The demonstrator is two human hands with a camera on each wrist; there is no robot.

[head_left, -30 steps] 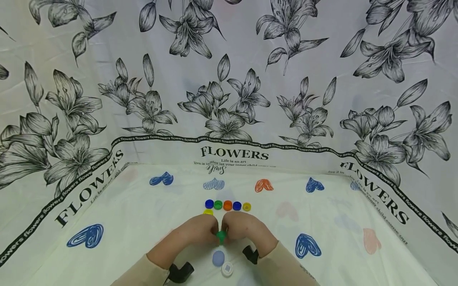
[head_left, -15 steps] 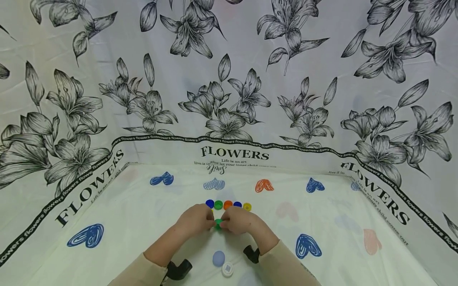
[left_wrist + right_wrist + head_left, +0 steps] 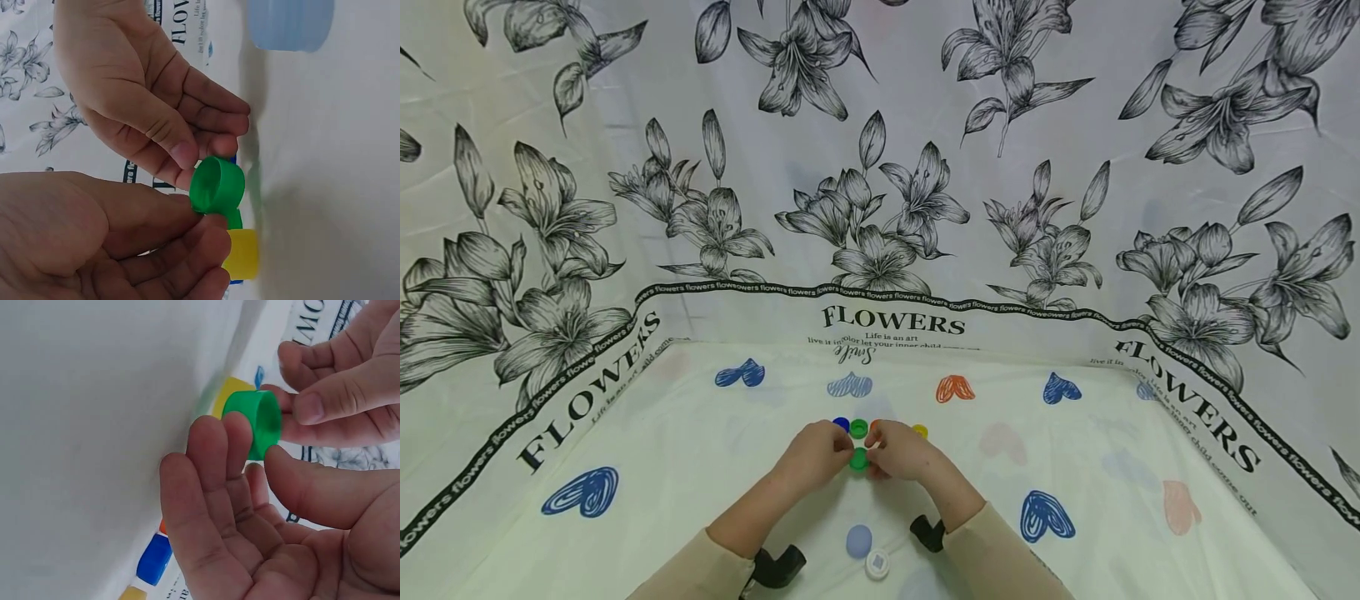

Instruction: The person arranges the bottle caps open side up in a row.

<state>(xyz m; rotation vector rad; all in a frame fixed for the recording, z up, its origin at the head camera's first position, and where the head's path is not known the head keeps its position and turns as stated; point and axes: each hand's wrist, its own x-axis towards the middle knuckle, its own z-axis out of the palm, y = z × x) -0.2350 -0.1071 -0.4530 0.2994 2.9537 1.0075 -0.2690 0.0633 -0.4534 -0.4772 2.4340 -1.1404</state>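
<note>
A green bottle cap [image 3: 858, 459] is between my two hands, its hollow side facing toward me. My left hand [image 3: 816, 454] pinches it from the left with thumb and fingertip. From the other side, my right hand [image 3: 901, 451] holds it with thumb and fingertips, its remaining fingers loosely extended in the right wrist view. Right beside the held cap is a yellow cap [image 3: 245, 254], hidden by my left hand in the head view. A row of caps lies just behind: blue [image 3: 842, 426], green [image 3: 859, 428], orange [image 3: 874, 427] and yellow [image 3: 920, 431]. Another blue cap [image 3: 154, 559] shows in the right wrist view.
Nearer my body lie a light blue round piece [image 3: 859, 542] and a white cap [image 3: 877, 565]. The white tablecloth [image 3: 700, 467] has printed hearts. A flower-patterned curtain [image 3: 880, 108] stands behind. Black mounts [image 3: 778, 567] sit at my wrists.
Both hands have moved away from my body with the green cap, bringing it close behind the row. In the last half second it shifted slightly farther and the hands stayed beside it.
</note>
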